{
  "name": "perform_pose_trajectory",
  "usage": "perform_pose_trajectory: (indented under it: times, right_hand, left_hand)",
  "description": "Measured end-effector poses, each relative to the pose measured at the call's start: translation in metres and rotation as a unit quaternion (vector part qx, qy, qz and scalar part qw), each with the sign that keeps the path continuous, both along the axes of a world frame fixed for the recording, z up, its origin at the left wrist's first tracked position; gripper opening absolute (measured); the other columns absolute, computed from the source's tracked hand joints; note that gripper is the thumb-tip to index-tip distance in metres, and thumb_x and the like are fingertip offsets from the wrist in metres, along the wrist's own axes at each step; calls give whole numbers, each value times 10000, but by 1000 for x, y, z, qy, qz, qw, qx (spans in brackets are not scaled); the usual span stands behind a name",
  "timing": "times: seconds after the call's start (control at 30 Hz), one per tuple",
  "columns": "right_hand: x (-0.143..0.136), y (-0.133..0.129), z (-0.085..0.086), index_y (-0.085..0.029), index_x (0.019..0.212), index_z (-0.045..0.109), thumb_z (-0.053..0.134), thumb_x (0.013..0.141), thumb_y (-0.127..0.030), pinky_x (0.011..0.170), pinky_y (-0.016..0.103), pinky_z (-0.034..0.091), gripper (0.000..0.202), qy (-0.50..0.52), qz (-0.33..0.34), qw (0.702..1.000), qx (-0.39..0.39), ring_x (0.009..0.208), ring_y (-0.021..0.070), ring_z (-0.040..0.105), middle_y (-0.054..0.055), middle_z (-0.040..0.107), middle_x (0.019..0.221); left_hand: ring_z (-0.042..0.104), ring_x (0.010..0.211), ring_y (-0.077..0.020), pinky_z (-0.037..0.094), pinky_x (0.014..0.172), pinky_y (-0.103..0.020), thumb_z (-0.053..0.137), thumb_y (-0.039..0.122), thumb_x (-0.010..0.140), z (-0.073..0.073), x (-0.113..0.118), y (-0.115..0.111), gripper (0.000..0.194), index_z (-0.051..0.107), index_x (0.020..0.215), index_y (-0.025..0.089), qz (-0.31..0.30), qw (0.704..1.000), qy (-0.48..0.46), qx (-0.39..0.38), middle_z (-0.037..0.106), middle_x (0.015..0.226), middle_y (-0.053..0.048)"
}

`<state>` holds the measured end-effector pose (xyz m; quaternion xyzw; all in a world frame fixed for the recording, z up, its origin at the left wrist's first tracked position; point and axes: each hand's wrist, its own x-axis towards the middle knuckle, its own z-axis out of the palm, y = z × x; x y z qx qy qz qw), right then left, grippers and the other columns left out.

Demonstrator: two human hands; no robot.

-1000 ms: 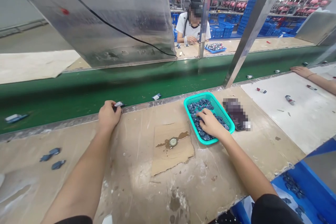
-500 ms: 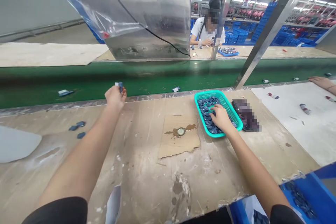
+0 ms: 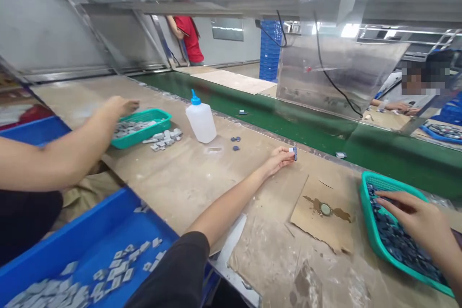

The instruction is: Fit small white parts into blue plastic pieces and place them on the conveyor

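Observation:
My left hand [image 3: 279,160] is closed on a small white-and-blue plastic piece [image 3: 295,154], held up over the table near the conveyor's edge. My right hand [image 3: 418,214] is over a teal mesh basket [image 3: 371,231] full of dark blue plastic pieces [image 3: 393,240]. Its fingers stretch out with the tips at the pieces, and I see nothing held between them. Between my hands lies a torn cardboard sheet [image 3: 306,224] with a brown wet stain. A bottle cap [image 3: 326,209] sits on this sheet.
A green conveyor [image 3: 252,122] carries small pieces behind the table. To the left are a white squeeze bottle [image 3: 202,122], loose blue pieces [image 3: 236,148], and a co-worker's arm [image 3: 86,139] over another teal basket [image 3: 159,115]. A blue bin [image 3: 119,221] holds grey pieces.
The view has swung left, bringing the bottle, the blue bin and the neighbour's arm into sight. My left hand still holds its piece; my right hand stays at the basket.

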<state>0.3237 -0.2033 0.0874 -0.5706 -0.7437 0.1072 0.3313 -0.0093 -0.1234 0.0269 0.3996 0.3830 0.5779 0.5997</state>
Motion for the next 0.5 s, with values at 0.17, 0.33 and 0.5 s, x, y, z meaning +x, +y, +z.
perform_pose_trajectory:
  times: [0.17,0.33,0.5]
  right_hand:
    - [-50,2,11,-203,762,678,649,662,-461,567,337,502,278,192,73,977,-61,722,256,594,76,641,839]
    - [-73,3,-2,-175,706,665,588,708,-354,607,306,483,194,145,146,978,-43,824,240,557,85,577,813]
    - [-82,-6,-5,-167,796,620,527,766,-250,597,284,446,129,56,192,978,-62,689,188,555,53,581,779]
  left_hand:
    - [629,660,-107,492,651,-204,753,141,531,0,1,3,509,549,996,170,-65,996,-53,-5,637,759,3]
    - [639,736,-125,504,725,-228,699,55,575,-2,3,6,415,587,967,126,-60,997,-51,-15,633,817,-23]
    - [633,705,-115,499,788,-288,631,15,645,-2,15,-2,299,542,909,124,23,997,-69,9,599,739,4]
